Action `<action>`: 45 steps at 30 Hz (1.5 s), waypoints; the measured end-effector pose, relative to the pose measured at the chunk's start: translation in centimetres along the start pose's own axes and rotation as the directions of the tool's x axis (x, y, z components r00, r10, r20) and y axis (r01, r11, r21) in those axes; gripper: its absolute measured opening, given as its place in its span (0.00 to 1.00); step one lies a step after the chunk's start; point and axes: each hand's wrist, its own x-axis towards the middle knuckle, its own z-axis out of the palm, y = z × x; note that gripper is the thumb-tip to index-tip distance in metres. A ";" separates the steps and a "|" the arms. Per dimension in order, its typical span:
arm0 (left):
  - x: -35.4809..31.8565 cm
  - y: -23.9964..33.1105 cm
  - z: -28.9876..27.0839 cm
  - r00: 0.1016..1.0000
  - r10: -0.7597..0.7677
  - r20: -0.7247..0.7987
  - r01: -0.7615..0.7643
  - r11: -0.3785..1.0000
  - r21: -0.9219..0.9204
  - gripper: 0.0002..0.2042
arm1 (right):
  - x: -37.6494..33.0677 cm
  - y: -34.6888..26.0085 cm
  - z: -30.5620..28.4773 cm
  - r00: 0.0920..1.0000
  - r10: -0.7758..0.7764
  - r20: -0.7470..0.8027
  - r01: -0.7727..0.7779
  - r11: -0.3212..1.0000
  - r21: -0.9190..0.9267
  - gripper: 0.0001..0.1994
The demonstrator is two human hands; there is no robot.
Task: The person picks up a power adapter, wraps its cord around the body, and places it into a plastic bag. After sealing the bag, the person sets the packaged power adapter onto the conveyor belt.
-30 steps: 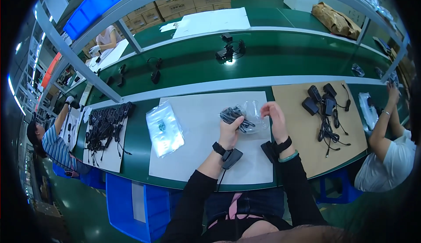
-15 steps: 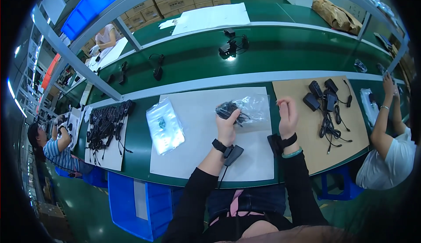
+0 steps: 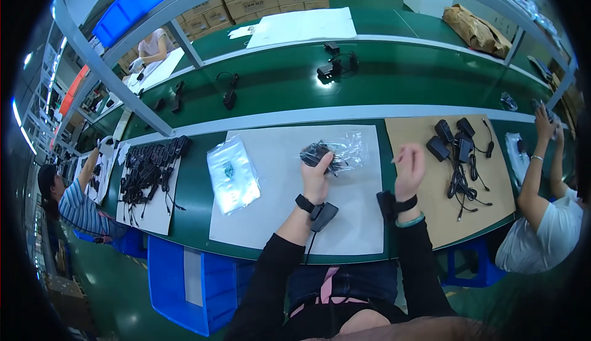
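My left hand (image 3: 316,178) is closed around a clear plastic bag (image 3: 356,150) with a black power adapter (image 3: 316,152) and its cable inside. The bag's loose end spreads to the right of the fingers, above a white sheet (image 3: 295,218). My right hand (image 3: 409,172) is raised between the white sheet and a brown sheet (image 3: 492,212). Its fingers are loosely bent, the thumb stands apart, and nothing shows in it. Several black power adapters (image 3: 463,150) with cables lie on the brown sheet. A stack of flat clear bags (image 3: 233,178) lies at the left of the white sheet.
More black adapters (image 3: 151,168) are heaped at the left. A blue bin (image 3: 178,285) sits below the table's front edge. Adapters (image 3: 332,67) lie on the green belt (image 3: 277,82) beyond a metal rail. Co-workers sit left (image 3: 86,202) and right (image 3: 542,230).
My right hand's fingers have bent inward from a straighter pose. The left hand still holds the bagged adapter in nearly the same place. The left co-worker's arm has lifted.
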 end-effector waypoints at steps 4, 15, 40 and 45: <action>-0.7 -0.5 0.7 0.999 -0.020 0.026 0.019 0.999 0.025 0.17 | -0.8 -2.8 2.8 0.828 -0.379 0.413 0.501 0.831 -0.242 0.10; -1.6 -0.9 0.1 0.962 -0.112 0.250 0.114 0.993 0.006 0.21 | -1.6 -2.1 3.7 0.899 0.012 0.437 0.139 0.940 -0.313 0.21; 0.2 0.8 -1.5 0.979 -0.030 -0.203 0.039 0.998 0.041 0.03 | 27.3 14.1 3.5 0.955 0.239 0.173 0.240 -0.286 -0.928 0.36; 0.5 0.4 -0.4 0.982 -0.063 -0.177 0.061 0.998 -0.016 0.04 | 34.2 16.3 8.4 0.792 0.579 0.192 0.101 0.186 -0.977 0.27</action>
